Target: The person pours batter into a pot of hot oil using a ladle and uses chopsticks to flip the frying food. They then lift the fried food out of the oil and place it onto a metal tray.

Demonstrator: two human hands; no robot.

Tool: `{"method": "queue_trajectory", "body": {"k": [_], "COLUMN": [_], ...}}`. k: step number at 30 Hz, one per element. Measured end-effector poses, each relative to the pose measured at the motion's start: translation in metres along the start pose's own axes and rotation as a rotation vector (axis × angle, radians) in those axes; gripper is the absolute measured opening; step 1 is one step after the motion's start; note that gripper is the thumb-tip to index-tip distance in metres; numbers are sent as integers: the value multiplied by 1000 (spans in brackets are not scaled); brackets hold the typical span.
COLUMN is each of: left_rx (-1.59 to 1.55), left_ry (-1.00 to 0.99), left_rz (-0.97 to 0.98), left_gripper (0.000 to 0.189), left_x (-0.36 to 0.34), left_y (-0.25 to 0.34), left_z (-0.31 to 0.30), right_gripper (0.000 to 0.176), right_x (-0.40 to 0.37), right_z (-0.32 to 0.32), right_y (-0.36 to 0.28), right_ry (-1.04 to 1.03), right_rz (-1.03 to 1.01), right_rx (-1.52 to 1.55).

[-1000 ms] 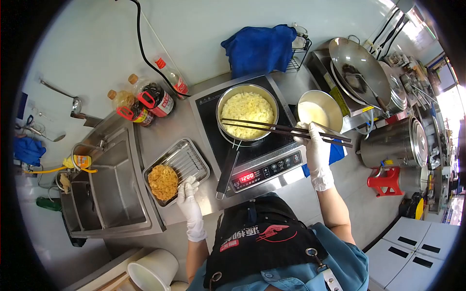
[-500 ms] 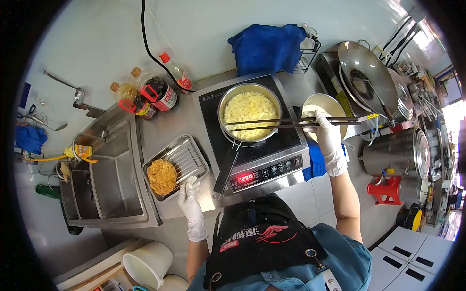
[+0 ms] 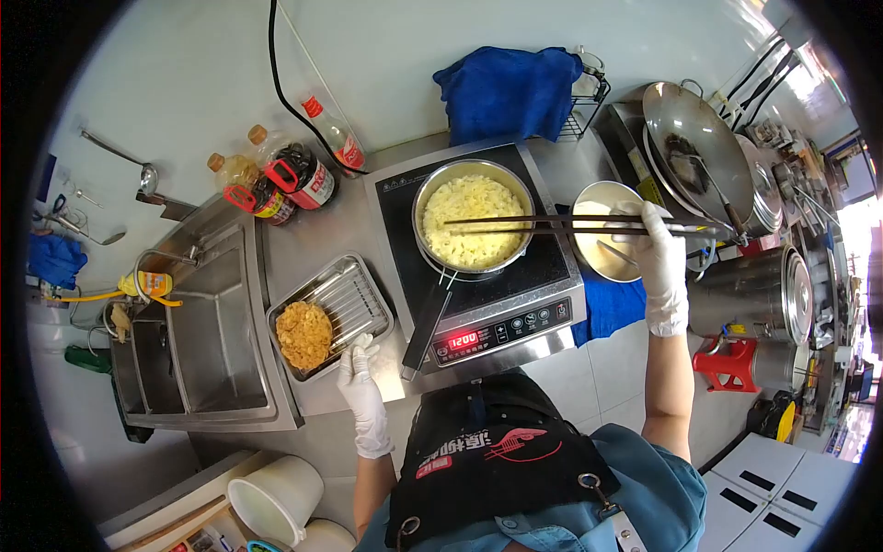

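My right hand [image 3: 659,262], in a white glove, is closed around a pair of long dark chopsticks [image 3: 552,226]. Their tips lie over pale yellow, noodle-like food [image 3: 474,202] filling a metal saucepan [image 3: 419,198] on the induction cooker [image 3: 547,276]. The chopsticks also cross above a pale bowl [image 3: 614,278] with whitish contents and a spoon [image 3: 616,252]. My left hand [image 3: 362,382], gloved too, has its fingers pinched at the near right corner of a ribbed metal tray [image 3: 354,302]. A golden-brown breaded piece [image 3: 304,335] lies in that tray.
Left of the tray is a metal sink [image 3: 221,340]. Sauce bottles [image 3: 299,179] stand against the wall. The saucepan's dark handle [image 3: 427,333] juts toward me over the cooker's front edge. At right are a wok [image 3: 699,152] and a large pot [image 3: 740,294].
My right hand has shifted right with the chopsticks, whose tips also moved slightly right and up in the view. More of the bowl and its spoon now shows. The left hand stays at the tray.
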State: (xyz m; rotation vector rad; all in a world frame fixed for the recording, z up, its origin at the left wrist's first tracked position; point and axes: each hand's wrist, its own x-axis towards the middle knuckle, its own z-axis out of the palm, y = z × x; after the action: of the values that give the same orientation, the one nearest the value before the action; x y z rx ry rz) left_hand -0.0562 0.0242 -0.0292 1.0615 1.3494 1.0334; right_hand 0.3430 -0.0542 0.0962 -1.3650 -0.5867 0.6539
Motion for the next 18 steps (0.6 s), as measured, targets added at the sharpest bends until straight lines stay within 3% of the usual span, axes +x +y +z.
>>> {"method": "queue_trajectory", "body": {"k": [3,8,12,18], "left_rx": [17,14,-8,3], "left_ry": [-21,-41,-65,-107], "left_rz": [11,7,-4,13], "left_gripper": [28,29,28,26], "left_x": [4,9,13,20], "left_y": [-3,2,4,2], "left_z": [-1,4,5,-1], "right_gripper": [27,12,23,34], "right_x": [-29,-81,-110,-121], "right_z": [7,22,38,57], "right_y": [-12,-14,3,21], "right_ry": [159,1,-105,-169], "right_rz": [-59,-472,-684,-780], "right_rx": [-49,-499,-794,-978]}}
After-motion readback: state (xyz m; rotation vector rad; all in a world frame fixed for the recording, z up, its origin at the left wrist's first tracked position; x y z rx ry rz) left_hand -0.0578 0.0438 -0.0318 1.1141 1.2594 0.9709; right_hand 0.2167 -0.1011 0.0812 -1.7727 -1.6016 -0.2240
